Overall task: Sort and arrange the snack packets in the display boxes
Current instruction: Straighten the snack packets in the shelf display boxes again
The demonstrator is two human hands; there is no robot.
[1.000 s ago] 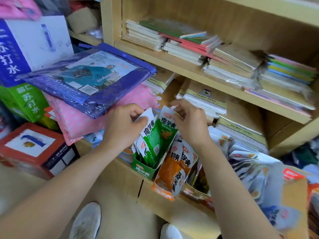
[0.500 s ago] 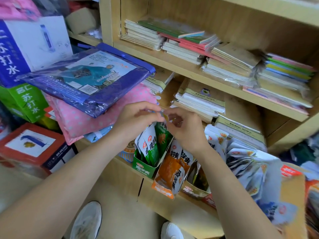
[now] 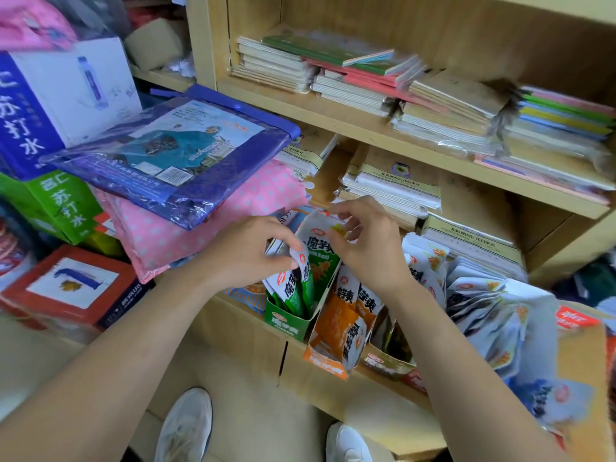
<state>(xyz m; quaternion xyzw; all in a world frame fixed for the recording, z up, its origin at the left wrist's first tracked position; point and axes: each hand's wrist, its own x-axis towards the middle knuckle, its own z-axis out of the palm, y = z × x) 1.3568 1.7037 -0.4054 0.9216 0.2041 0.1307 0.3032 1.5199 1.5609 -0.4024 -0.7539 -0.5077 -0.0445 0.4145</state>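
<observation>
Wooden shelving [image 3: 366,135] carries the green display box [image 3: 286,325] on its front ledge. Left hand [image 3: 248,258] pinches a green packet [image 3: 290,291] standing in that box, lower half hidden; right hand [image 3: 365,250] curls fingers at the box's tall back flap, grip indiscernible.

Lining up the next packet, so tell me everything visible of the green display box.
The green display box is printed cardboard, with a low front wall and a tall back panel. It stands on the counter beside the orange display box. Inside stand green snack packets; the left hand pinches one, the right hand holds the panel's top.
</observation>
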